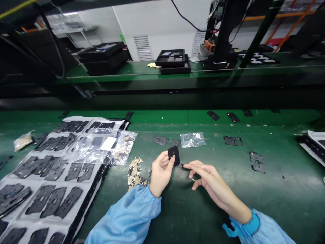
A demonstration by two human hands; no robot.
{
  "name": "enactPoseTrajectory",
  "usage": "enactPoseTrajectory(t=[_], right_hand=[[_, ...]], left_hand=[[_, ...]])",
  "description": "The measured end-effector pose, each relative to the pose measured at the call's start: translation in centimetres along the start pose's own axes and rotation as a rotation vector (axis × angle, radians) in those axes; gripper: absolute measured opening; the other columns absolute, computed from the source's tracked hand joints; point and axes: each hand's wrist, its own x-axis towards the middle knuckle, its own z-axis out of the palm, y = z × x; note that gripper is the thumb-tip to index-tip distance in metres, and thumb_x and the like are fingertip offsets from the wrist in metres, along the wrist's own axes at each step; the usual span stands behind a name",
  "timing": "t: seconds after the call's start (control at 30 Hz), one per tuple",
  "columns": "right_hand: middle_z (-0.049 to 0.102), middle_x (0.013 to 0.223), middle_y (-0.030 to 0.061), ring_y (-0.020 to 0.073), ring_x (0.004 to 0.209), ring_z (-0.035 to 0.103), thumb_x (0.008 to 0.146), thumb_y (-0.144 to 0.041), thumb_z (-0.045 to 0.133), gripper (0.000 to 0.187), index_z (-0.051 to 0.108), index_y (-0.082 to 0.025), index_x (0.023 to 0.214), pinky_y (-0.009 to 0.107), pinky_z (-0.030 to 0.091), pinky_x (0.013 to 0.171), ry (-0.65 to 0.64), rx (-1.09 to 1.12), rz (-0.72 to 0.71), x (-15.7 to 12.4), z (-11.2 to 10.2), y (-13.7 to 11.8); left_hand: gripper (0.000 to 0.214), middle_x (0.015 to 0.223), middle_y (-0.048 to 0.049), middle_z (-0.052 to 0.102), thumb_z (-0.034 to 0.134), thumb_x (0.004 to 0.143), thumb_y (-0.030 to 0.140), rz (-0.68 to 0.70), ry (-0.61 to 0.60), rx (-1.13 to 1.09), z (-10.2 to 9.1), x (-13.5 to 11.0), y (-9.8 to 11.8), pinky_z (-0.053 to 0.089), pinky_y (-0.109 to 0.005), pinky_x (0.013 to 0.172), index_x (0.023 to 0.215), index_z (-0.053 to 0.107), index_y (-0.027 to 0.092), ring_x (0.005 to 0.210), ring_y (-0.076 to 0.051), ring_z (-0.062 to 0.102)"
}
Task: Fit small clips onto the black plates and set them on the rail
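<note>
My left hand [162,171] grips a thin black plate [174,156] upright between thumb and fingers. Just to its right, my right hand [205,173] pinches a tiny dark piece [182,165] at its fingertips, apart from the plate. A small pale sliver [193,180] shows by its lower fingers; I cannot tell what it is. Beside my left wrist lies a heap of small gold-coloured metal pieces [134,173], with a few dark bits at its edge. Beyond the hands, two flat dark plates [160,140] lie near a clear plastic bag [193,140].
At the left, a white compartment tray [98,179] holds many black plates, with a clear bag of metal pieces [124,149] across it. More plates [257,162] lie scattered to the right on the green table [286,203]. Black trays [175,64] stand on the shelf behind.
</note>
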Motion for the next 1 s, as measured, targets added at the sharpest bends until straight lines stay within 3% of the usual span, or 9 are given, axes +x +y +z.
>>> enactPoseTrajectory(t=[0.17, 0.37, 1.0], right_hand=[[0.049, 0.119, 0.0097, 0.0193, 0.086, 0.054, 0.080, -0.037, 0.060, 0.025, 0.072, -0.019, 0.092, 0.026, 0.055, 0.049, 0.015, 0.020, 0.045, 0.0, -0.1, -0.1], [0.051, 0.122, 0.0120, 0.0236, 0.091, 0.056, 0.081, -0.038, 0.058, 0.027, 0.071, -0.017, 0.093, 0.026, 0.055, 0.046, 0.022, 0.034, 0.064, 0.0, -0.1, 0.0], [0.056, 0.120, 0.0130, 0.0180, 0.079, 0.057, 0.081, -0.035, 0.059, 0.026, 0.068, -0.014, 0.095, 0.020, 0.049, 0.036, -0.004, 0.146, 0.113, 0.2, -0.6, 0.1]], left_hand=[[0.026, 0.099, -0.0098, 0.069, 0.060, 0.080, 0.027, 0.004, -0.002, 0.012, 0.2, -0.4, 0.0, 0.052, -0.026, 0.079, 0.103, 0.057, 0.015, 0.091, -0.019, 0.066], [0.025, 0.099, -0.0084, 0.069, 0.059, 0.081, 0.026, 0.031, -0.008, 0.061, 0.4, -0.7, 0.1, 0.052, -0.024, 0.076, 0.104, 0.057, 0.016, 0.092, -0.019, 0.065], [0.026, 0.099, -0.0074, 0.069, 0.058, 0.081, 0.027, 0.025, -0.018, 0.088, 0.5, -1.1, 0.6, 0.053, -0.025, 0.075, 0.105, 0.057, 0.017, 0.092, -0.020, 0.066]])
